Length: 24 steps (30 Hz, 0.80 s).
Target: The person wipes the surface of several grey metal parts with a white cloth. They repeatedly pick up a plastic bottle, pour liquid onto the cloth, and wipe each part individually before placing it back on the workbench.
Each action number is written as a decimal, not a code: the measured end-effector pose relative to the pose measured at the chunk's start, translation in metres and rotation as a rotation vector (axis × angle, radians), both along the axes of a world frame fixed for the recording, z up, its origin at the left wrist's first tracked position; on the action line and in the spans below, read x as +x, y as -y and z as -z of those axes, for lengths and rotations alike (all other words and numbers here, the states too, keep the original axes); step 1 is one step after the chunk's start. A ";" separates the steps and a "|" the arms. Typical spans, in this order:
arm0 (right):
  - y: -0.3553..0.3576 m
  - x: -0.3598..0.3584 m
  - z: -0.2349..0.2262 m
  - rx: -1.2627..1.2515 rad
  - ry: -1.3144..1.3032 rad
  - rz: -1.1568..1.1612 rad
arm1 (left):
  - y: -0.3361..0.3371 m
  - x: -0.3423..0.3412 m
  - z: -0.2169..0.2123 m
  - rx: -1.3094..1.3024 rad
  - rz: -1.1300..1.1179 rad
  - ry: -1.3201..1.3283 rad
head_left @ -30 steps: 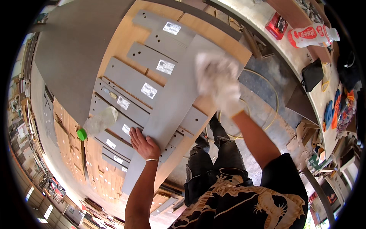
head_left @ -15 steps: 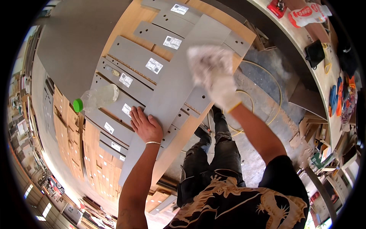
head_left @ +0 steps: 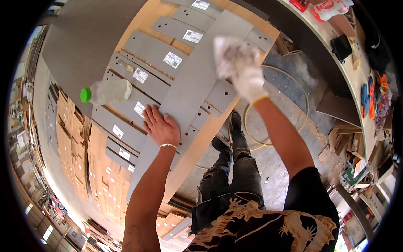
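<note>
Left hand (head_left: 161, 128) lies flat, fingers spread, palm down on the long grey panel (head_left: 184, 96). No grip closed on anything; it looks like it's pinning the panel so it doesn't slide. Right hand (head_left: 247, 80), in a white glove, has its grip clamped on a wadded white rag (head_left: 231, 52), pressed onto the far end of the same panel, near its right edge. Looks like wiping, with the bare hand as the anchor.

The panel lies diagonally on top of a row of shorter grey boards (head_left: 155, 50), crossing them, so it sits raised and its whole top face is reachable. Those boards lie side by side on the wooden table (head_left: 201, 143), most with a small white label (head_left: 172, 59) on top. Small grey pieces with drilled holes poke out along the panel's right side.

A clear plastic bottle (head_left: 107, 91) with a green cap lies on its side on the boards, left of the left hand, apart from it but within reach.

A yellow hose (head_left: 268, 71) loops on the floor below the right arm. The person stands at the table's near edge.
</note>
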State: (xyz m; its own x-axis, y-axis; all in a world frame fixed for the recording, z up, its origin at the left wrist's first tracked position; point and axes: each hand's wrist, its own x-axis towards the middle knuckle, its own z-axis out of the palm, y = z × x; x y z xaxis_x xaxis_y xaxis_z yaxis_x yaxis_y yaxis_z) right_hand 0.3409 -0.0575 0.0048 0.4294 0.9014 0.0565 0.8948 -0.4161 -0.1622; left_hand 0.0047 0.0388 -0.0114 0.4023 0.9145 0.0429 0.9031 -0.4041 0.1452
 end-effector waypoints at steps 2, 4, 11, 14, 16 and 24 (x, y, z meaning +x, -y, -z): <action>-0.009 0.032 0.002 0.220 0.077 0.181 | 0.002 0.007 0.000 -0.053 0.006 0.033; -0.014 0.016 0.006 0.175 -0.054 0.330 | 0.003 0.008 0.000 -0.052 0.000 0.025; 0.033 -0.126 -0.010 0.176 -0.228 -0.354 | 0.001 0.000 -0.001 0.046 0.009 0.009; 0.018 -0.042 0.015 0.113 -0.043 -0.103 | 0.003 0.007 0.000 0.041 0.011 0.032; 0.020 -0.026 0.026 0.179 -0.111 0.111 | 0.005 0.012 0.002 0.034 0.017 0.027; 0.015 -0.062 0.032 0.128 -0.193 -0.259 | 0.001 0.002 0.000 0.043 -0.002 0.021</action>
